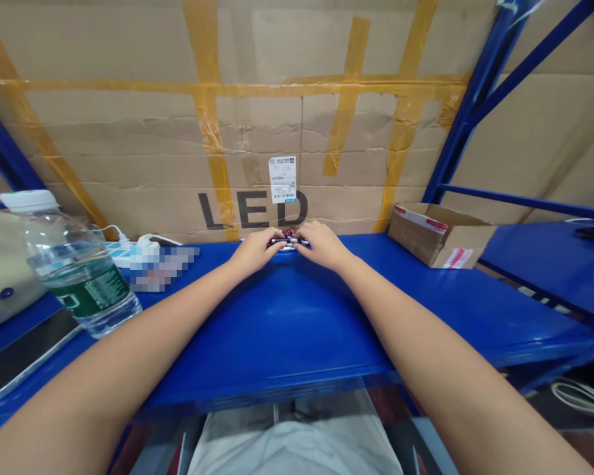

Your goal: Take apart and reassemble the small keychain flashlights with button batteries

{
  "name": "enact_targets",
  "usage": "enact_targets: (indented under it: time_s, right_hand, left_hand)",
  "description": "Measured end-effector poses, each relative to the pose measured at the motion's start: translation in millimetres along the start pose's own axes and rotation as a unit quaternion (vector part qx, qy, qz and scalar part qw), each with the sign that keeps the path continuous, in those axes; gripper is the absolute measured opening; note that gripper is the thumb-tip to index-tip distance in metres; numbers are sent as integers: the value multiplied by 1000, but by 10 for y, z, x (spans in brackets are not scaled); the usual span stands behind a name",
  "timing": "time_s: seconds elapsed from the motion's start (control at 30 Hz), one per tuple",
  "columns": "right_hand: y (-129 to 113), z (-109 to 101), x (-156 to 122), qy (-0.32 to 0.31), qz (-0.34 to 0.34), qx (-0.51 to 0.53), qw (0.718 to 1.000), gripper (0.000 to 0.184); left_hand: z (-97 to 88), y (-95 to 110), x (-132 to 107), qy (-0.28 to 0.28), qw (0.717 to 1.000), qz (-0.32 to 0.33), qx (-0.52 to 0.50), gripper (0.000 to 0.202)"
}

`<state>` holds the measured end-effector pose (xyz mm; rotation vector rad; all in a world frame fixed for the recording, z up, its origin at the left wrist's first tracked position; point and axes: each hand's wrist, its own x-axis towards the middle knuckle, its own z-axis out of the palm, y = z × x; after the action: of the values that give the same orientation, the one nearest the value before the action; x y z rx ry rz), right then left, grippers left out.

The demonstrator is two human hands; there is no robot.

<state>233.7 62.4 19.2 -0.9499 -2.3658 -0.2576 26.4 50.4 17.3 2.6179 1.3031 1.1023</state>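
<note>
My left hand and my right hand meet near the back of a blue metal shelf. Between their fingers is a small bundle of dark, red and silver pieces, mostly hidden, so I cannot tell exactly what it is. Both hands grip it from either side, their fingertips almost touching. The hands rest low, at or just above the shelf surface.
A large taped cardboard carton printed LED stands behind the shelf. To the left are a water bottle, a white power strip and a beige bag. A small open cardboard box sits right.
</note>
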Motion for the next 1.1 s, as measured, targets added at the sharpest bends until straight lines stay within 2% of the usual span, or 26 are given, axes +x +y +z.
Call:
enact_targets:
  time_s: [0.07,0.1,0.17,0.27,0.33,0.37,0.47,0.57,0.67,0.73,0.8,0.97,1.1]
  right_hand:
    - [-118,-110,1,-22,32,89,995,19]
    - [-178,-167,0,-57,50,126,989,19]
    - [-285,-279,-9,-180,76,155,968,23]
    - [-353,-408,-49,-392,127,153,898,23]
    - [-326,-447,-76,-459,164,145,861,21]
    - [-299,-450,-84,-467,170,140,856,21]
    - [-220,-394,-75,-432,151,129,880,26]
    - [-212,-273,-38,-381,131,154,902,33]
    - [-244,-161,-5,-354,141,179,907,36]
    - [-249,-120,6,-342,157,174,910,33]
    - [-238,-112,8,-327,155,162,918,29]
    - [-237,-156,12,-288,99,125,944,29]
    - [-280,-152,29,-223,43,62,972,22]
  left_hand:
    - [-93,132,-135,12,1000,-12,-16,21]
    - [-125,186,-196,6,1000,-13,-20,22]
    - [-150,257,-294,-22,1000,-11,-16,22]
    - [-101,279,-375,-83,996,-7,-22,22]
    - [-42,268,-393,-113,993,15,-36,18]
    - [-14,262,-396,-117,992,31,-36,15]
    - [40,237,-394,-96,993,69,9,16]
    - [62,180,-382,-75,992,77,70,18]
    - [97,92,-355,-70,989,75,103,19]
    - [132,35,-336,-88,987,72,111,20]
    - [164,-8,-324,-104,987,62,103,23]
    - [170,-50,-340,-116,992,50,18,35]
    - [119,-38,-349,-115,991,21,-60,46]
